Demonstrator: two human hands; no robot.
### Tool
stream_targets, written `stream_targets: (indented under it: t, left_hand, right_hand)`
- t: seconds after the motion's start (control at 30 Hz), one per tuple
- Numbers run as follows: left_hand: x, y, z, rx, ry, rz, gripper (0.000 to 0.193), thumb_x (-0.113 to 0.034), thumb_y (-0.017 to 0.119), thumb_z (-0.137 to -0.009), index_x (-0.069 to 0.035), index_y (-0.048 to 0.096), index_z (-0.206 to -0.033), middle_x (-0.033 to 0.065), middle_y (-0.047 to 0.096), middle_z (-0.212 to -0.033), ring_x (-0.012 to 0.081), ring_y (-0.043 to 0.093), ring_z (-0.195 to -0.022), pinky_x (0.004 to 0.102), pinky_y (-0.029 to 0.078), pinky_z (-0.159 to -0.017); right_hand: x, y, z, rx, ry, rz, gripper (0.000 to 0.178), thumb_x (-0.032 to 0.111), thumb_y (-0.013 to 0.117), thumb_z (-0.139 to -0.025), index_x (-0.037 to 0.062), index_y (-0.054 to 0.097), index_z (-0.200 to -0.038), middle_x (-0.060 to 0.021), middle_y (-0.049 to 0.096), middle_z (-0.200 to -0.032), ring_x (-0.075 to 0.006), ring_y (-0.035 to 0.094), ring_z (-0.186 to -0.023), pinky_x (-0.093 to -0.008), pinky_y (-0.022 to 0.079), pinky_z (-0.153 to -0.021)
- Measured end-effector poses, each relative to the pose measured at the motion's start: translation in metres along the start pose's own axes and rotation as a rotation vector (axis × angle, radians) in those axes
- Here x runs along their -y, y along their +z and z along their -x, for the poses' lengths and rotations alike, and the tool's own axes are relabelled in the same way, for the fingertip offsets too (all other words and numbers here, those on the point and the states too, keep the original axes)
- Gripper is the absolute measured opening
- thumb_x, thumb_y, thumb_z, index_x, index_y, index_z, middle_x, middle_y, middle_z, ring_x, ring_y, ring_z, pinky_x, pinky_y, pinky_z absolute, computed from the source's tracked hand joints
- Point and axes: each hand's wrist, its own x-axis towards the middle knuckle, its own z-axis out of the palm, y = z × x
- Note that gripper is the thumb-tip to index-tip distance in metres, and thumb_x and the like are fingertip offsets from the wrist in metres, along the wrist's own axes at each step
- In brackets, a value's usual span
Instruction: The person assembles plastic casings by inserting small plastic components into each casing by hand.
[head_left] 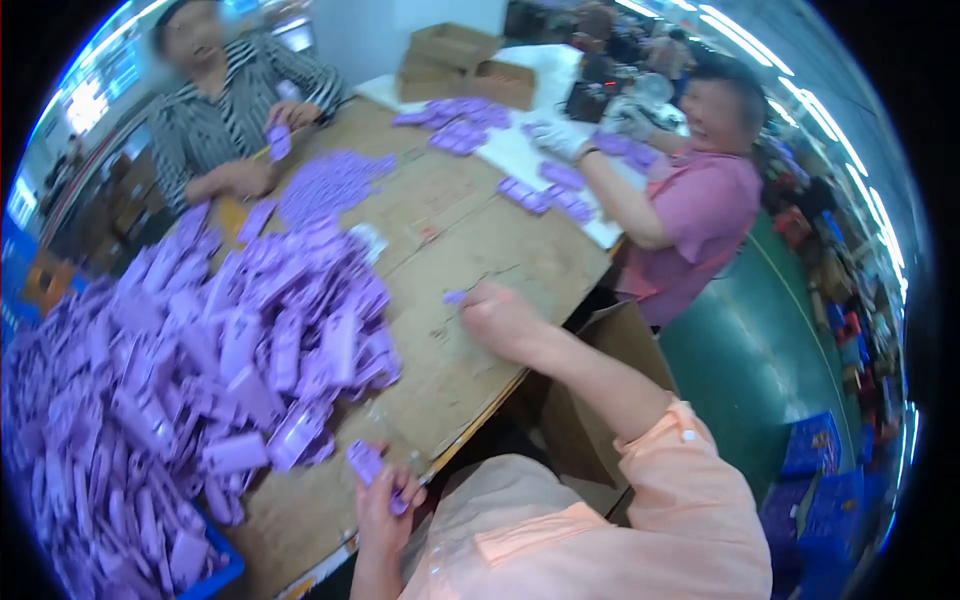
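Observation:
Near the table's front edge, my left hand (pixel 385 508) is closed around a small purple plastic part (pixel 365 462), whose upper end sticks out above the fingers. My right hand (pixel 497 318) is out over the middle of the cardboard-covered table (pixel 450 225), its fingers bunched together. A small purple piece (pixel 454 297) shows at those fingertips; blur hides its exact shape. A large heap of purple plastic shells (pixel 240 340) fills the table's left side, beside my left hand.
Beyond the heap lies a spread of tiny purple pieces (pixel 335 185). Across the table, a person in a striped shirt (pixel 245 100) handles a purple part. At right, a gloved person in pink (pixel 705 200) works by purple parts (pixel 525 195). Cardboard boxes (pixel 450 65) stand at the back.

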Motion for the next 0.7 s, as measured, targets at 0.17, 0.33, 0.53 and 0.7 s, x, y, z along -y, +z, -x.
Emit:
stream_targets:
  t: [0.17, 0.33, 0.53, 0.7]
  left_hand:
    - [-0.001, -0.004, 0.004, -0.005, 0.03, -0.046, 0.041, -0.025, 0.051, -0.09, -0.01, 0.038, -0.126, 0.0023, 0.042, -0.074, 0.0111, 0.043, -0.061, 0.0252, 0.038, -0.054]
    - [0.001, 0.001, 0.002, 0.064, 0.015, -0.055, 0.041, -0.024, 0.049, -0.09, -0.005, 0.041, -0.125, 0.0038, 0.046, -0.076, 0.0129, 0.045, -0.064, 0.0266, 0.04, -0.055]
    - [-0.002, 0.001, 0.002, 0.065, 0.031, -0.131, 0.043, -0.026, 0.048, -0.09, -0.003, 0.04, -0.125, 0.0055, 0.049, -0.079, 0.0155, 0.048, -0.067, 0.0278, 0.041, -0.057]
    - [-0.003, -0.001, 0.002, 0.085, 0.011, -0.127, 0.044, -0.021, 0.051, -0.087, 0.0, 0.04, -0.125, 0.0089, 0.054, -0.087, 0.0193, 0.054, -0.074, 0.0304, 0.046, -0.063]
  right_hand:
    - [0.023, -0.019, -0.04, 0.298, 0.265, 0.023, 0.004, 0.002, 0.056, -0.064, 0.0, 0.059, -0.063, -0.0183, 0.061, -0.074, -0.034, 0.062, -0.071, -0.0411, 0.051, -0.06]
    - [0.022, -0.017, -0.026, 0.305, 0.183, -0.108, 0.004, 0.003, 0.058, -0.062, -0.0009, 0.058, -0.061, -0.0176, 0.06, -0.075, -0.0351, 0.06, -0.069, -0.0404, 0.049, -0.057]
    - [0.059, -0.014, -0.001, 0.017, 0.022, -0.403, 0.009, 0.0, 0.059, -0.06, -0.0009, 0.054, -0.052, -0.0127, 0.051, -0.067, -0.0304, 0.055, -0.059, -0.0406, 0.046, -0.055]
    - [0.071, -0.03, 0.007, 0.065, 0.013, -0.658, 0.008, 0.002, 0.061, -0.065, -0.0004, 0.06, -0.058, -0.0101, 0.057, -0.074, -0.0236, 0.058, -0.061, -0.0328, 0.046, -0.055]
